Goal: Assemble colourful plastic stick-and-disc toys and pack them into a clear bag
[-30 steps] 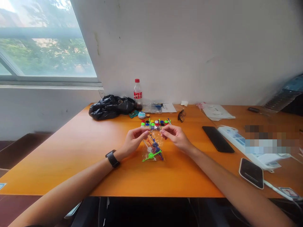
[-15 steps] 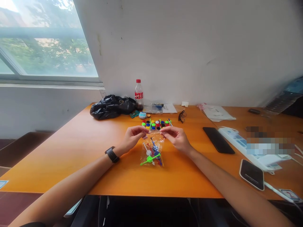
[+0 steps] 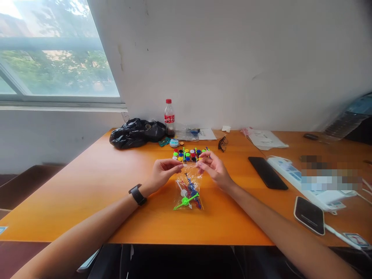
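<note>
Between my hands hangs a clear plastic bag (image 3: pixel 199 179), pinched at its top edge from both sides. Inside it are several coloured plastic arrow spinners; a green spinner (image 3: pixel 185 201) lies lowest, with white, red and blue ones around it. My left hand (image 3: pixel 166 171), with a black watch on the wrist, is closed on the bag's top left corner. My right hand (image 3: pixel 214 169) pinches the top right corner between thumb and fingers. Just beyond the hands, rows of coloured round pieces (image 3: pixel 187 154) lie on the wooden table (image 3: pixel 87 186), with a few arrow spinners among them.
A black plastic bag (image 3: pixel 136 133) and a cola bottle (image 3: pixel 169 120) stand at the back against the wall. Glasses (image 3: pixel 223 144) lie right of the coloured pieces. To the right are a black phone (image 3: pixel 267 173), a white power strip (image 3: pixel 308 186) and another device (image 3: pixel 309 215) with a cable.
The view has tilted slightly, so the hands and the bag sit a little lower. My right fingers have shifted their hold at the bag's top edge.
</note>
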### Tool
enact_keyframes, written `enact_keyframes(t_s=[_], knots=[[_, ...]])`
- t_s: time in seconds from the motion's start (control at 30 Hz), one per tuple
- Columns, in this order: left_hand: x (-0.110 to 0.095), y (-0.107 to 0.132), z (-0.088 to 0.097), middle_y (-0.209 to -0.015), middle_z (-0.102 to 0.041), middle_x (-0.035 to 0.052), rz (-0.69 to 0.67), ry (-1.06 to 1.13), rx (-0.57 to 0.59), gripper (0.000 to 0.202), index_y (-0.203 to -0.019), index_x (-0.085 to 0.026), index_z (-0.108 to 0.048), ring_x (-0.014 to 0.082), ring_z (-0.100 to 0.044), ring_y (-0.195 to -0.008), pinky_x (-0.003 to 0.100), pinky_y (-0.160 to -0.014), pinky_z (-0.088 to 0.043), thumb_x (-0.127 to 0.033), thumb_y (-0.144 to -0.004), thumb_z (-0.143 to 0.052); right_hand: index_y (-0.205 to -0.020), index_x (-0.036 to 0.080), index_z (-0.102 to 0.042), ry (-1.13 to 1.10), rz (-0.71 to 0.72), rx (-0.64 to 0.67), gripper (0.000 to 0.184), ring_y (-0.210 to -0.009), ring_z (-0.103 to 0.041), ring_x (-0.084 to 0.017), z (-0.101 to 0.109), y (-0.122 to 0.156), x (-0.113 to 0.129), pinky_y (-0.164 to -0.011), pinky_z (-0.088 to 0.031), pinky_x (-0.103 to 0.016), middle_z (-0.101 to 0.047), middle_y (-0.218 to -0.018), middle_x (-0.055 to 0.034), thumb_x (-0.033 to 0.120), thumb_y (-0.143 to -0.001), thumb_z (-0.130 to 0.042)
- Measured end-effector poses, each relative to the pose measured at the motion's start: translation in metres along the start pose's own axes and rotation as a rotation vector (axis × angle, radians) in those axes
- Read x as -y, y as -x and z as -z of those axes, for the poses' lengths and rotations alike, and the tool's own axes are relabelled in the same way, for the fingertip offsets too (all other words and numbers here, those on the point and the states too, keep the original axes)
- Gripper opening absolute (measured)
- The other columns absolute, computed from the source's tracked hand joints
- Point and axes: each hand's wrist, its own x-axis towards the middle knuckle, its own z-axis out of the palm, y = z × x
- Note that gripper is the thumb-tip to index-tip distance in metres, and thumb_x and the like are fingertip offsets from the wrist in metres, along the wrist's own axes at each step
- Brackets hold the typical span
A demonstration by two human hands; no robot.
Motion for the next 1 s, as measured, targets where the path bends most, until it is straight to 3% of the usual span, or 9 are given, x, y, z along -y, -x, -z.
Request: enact_keyframes(t_s=[0.07, 0.13, 0.27, 0.43, 0.77, 0.9, 1.0], knots=[[0.001, 0.001, -0.003, -0.095, -0.081, 0.0111, 0.001, 0.035, 0.012, 0.032, -0.096, -0.012, -0.081, 0.0185, -0.074, -0.082, 0.031, -0.081, -0.061, -0.039, -0.079, -0.091, -0.11, 0.019, -0.069, 0.004, -0.085, 0.045, 0.042, -0.07, -0.067, -0.017, -0.005, 0.001, -0.003, -0.069, -0.056, -0.031, -0.074, -0.085, -0.0041, 0.051, -0.085, -0.083], [-0.001, 0.003, -0.005, -0.093, -0.081, 0.0088, -0.004, 0.078, 0.027, 0.036, -0.102, -0.014, -0.078, 0.018, -0.074, -0.083, 0.03, -0.082, -0.061, -0.038, -0.079, -0.092, -0.099, 0.018, -0.073, 0.044, -0.119, 0.1, 0.04, -0.068, -0.066, -0.016, -0.009, 0.001, -0.007, -0.066, -0.055, -0.029, -0.073, -0.08, -0.0047, 0.053, -0.085, -0.083], [-0.006, 0.005, -0.007, -0.087, -0.078, 0.004, 0.026, 0.091, 0.104, 0.048, -0.122, -0.016, -0.072, 0.0144, -0.072, -0.079, 0.027, -0.079, -0.06, -0.036, -0.083, -0.09, -0.088, 0.018, -0.077, 0.081, -0.069, 0.126, 0.034, -0.062, -0.062, -0.014, -0.011, 0.004, -0.011, -0.062, -0.052, -0.027, -0.071, -0.075, -0.0035, 0.051, -0.087, -0.081], [-0.005, 0.003, -0.003, -0.095, -0.081, 0.0117, 0.066, 0.004, 0.157, 0.033, -0.102, -0.011, -0.08, 0.0184, -0.074, -0.083, 0.028, -0.079, -0.059, -0.037, -0.083, -0.088, -0.095, 0.019, -0.081, 0.109, -0.054, 0.102, 0.028, -0.059, -0.06, -0.013, -0.004, 0.002, -0.008, -0.058, -0.051, -0.026, -0.07, -0.073, -0.0023, 0.045, -0.086, -0.082], [-0.002, -0.001, 0.004, -0.099, -0.081, 0.0101, 0.03, -0.022, 0.096, 0.022, -0.096, -0.015, -0.084, 0.0202, -0.074, -0.089, 0.031, -0.087, -0.059, -0.035, -0.09, -0.078, -0.099, 0.023, -0.088, 0.086, 0.077, 0.099, 0.02, -0.07, -0.063, -0.016, 0.008, -0.003, -0.008, -0.063, -0.054, -0.029, -0.073, -0.087, -0.006, 0.029, -0.086, -0.074], [-0.005, 0.002, 0.001, -0.095, -0.081, 0.0101, 0.056, -0.041, 0.077, 0.028, -0.094, -0.014, -0.082, 0.0202, -0.074, -0.086, 0.03, -0.082, -0.058, -0.041, -0.086, -0.084, -0.092, 0.021, -0.086, 0.086, 0.078, 0.173, 0.016, -0.071, -0.062, -0.015, 0.007, 0.0, 0.0, -0.067, -0.055, -0.031, -0.071, -0.089, -0.0058, 0.03, -0.087, -0.073], [-0.004, 0.003, -0.003, -0.09, -0.08, 0.0081, 0.059, 0.01, 0.06, 0.033, -0.091, -0.014, -0.077, 0.0187, -0.073, -0.082, 0.028, -0.078, -0.058, -0.041, -0.079, -0.091, -0.109, 0.022, -0.079, 0.015, 0.001, 0.144, 0.026, -0.069, -0.063, -0.015, 0.003, 0.0, 0.002, -0.069, -0.056, -0.031, -0.069, -0.088, -0.003, 0.039, -0.089, -0.077]])
